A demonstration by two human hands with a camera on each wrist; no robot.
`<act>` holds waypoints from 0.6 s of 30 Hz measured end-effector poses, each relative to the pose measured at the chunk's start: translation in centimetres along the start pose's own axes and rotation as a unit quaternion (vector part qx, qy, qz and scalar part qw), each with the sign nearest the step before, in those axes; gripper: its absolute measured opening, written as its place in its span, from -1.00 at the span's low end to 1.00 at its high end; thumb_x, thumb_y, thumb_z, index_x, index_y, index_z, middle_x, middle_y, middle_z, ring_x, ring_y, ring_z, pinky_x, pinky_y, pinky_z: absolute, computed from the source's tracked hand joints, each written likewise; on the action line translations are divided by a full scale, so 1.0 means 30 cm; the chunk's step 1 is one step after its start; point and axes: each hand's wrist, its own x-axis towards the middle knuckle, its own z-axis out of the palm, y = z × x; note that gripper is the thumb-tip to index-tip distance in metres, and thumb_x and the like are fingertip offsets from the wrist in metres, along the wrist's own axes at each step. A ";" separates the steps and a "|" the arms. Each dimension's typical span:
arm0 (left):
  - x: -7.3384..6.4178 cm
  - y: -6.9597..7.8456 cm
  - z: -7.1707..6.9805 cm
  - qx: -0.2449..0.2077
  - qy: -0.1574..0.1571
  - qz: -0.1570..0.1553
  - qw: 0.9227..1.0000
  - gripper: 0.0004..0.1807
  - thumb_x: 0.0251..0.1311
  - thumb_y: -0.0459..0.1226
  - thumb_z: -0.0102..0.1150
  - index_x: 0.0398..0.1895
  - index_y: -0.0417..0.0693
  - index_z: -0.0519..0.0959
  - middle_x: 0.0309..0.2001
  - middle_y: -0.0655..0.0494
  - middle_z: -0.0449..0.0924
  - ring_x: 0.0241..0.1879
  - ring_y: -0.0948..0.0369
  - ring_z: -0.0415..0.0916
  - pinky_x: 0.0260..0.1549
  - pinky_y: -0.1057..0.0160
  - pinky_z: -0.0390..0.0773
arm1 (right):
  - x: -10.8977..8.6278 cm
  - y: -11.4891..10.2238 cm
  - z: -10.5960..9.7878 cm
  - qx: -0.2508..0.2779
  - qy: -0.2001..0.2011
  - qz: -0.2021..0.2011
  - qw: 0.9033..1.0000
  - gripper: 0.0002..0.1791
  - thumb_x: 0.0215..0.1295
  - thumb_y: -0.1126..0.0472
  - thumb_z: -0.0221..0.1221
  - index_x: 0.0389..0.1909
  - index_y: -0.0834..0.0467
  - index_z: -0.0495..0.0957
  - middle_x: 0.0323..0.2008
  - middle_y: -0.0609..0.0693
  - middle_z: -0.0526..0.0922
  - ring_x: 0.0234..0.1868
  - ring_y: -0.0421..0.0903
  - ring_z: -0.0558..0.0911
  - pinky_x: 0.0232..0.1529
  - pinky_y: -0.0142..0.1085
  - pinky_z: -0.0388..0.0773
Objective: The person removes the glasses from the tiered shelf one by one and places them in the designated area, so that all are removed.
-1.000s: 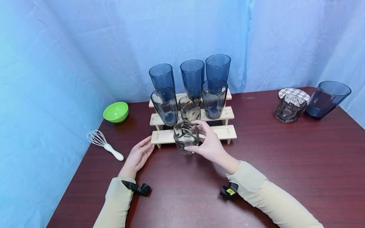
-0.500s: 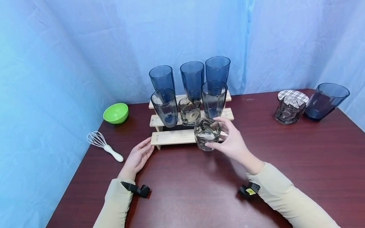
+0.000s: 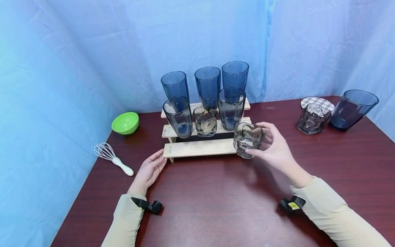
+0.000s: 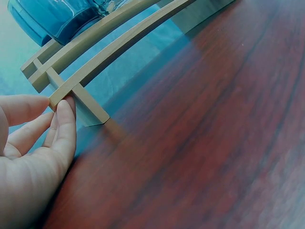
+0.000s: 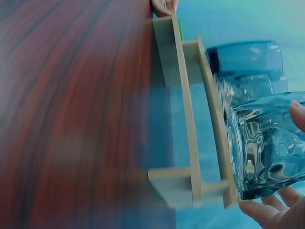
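My right hand grips a short wavy smoked-glass tumbler round its side, thumb in front. In the right wrist view this tumbler is apart from the lowest step of the wooden stepped rack. At the rack's left end my left hand pinches the lowest step; the left wrist view has the thumb and fingers on the corner of that step. On the middle step a similar short tumbler stands between two tall glasses. Three tall blue glasses stand on the top step.
A green bowl and a white whisk lie on the left of the dark red table. At the right are another short tumbler, a checked round coaster and a tall blue glass. Blue curtains hang behind.
My right hand has carried the short tumbler to the right, from the middle of the lowest step towards its right end. The left hand stays at the rack's left end.
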 end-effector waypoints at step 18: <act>-0.004 0.003 0.005 0.002 0.008 0.005 1.000 -0.41 0.36 -0.57 -0.31 0.45 -0.35 -0.06 0.14 0.05 0.33 -0.10 0.41 0.50 -0.02 0.52 0.48 | 0.033 0.096 -0.142 -0.063 0.074 0.063 0.993 -0.12 -0.08 0.32 0.45 0.28 0.19 0.19 -0.18 -0.25 0.47 -0.17 -0.46 0.47 -0.23 -0.70 0.40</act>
